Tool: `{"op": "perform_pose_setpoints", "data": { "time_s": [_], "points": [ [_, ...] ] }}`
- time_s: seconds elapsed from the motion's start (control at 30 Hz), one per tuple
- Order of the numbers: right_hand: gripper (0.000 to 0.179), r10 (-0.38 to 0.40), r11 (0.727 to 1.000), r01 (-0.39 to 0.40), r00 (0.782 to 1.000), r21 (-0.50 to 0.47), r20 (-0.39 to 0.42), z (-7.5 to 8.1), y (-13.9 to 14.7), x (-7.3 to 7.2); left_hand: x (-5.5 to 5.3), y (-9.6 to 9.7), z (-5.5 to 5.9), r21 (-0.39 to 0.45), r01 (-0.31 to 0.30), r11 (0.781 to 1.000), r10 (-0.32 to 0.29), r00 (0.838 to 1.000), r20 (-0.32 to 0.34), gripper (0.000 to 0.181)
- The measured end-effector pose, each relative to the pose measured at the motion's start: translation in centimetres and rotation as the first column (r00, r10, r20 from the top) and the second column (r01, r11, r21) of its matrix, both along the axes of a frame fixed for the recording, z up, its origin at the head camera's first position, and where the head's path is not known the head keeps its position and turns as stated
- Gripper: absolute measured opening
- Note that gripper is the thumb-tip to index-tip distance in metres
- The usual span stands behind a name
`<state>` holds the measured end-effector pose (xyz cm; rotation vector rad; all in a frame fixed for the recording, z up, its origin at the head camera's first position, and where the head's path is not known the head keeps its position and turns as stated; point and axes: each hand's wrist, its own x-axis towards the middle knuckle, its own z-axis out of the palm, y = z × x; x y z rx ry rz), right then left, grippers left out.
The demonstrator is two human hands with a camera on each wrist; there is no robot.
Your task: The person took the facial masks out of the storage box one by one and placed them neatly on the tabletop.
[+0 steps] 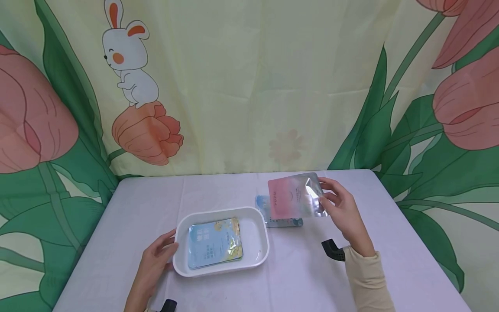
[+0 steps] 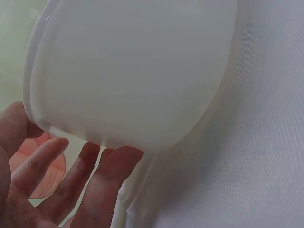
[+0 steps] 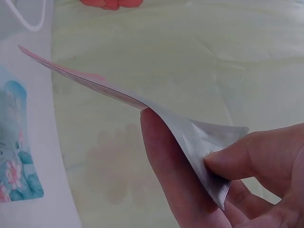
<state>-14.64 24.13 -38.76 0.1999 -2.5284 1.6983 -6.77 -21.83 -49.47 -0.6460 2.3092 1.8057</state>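
My right hand (image 1: 345,212) pinches a pink-and-silver foil sachet (image 1: 286,197) by its silver end, above the table. In the right wrist view the sachet (image 3: 99,88) is seen edge-on and bends between thumb and fingers. Partly hidden beneath it in the head view, a blue sachet (image 1: 274,222) lies on the table; the right wrist view shows this sachet (image 3: 16,142) with pink flowers. My left hand (image 1: 156,255) holds the left end of a white plastic tray (image 1: 255,242), fingertips against its outer wall (image 2: 133,85). Inside the tray lies a light blue sachet (image 1: 214,243) with yellow print.
A white cloth (image 1: 304,277) covers the table. Behind it hangs a pale curtain (image 1: 249,86) printed with tulips and a rabbit. The tray's right edge stands close beside the blue sachet on the table.
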Motion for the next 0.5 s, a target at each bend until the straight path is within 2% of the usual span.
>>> {"op": "perform_pose_setpoints", "data": {
  "time_s": [0.5],
  "points": [
    [0.053, -0.049, 0.998, 0.049, 0.999, 0.043, 0.006, 0.0, 1.9, 0.1, 0.0, 0.0, 0.0, -0.001, -0.007, 1.000, 0.007, 1.000, 0.009, 0.054]
  ]
}}
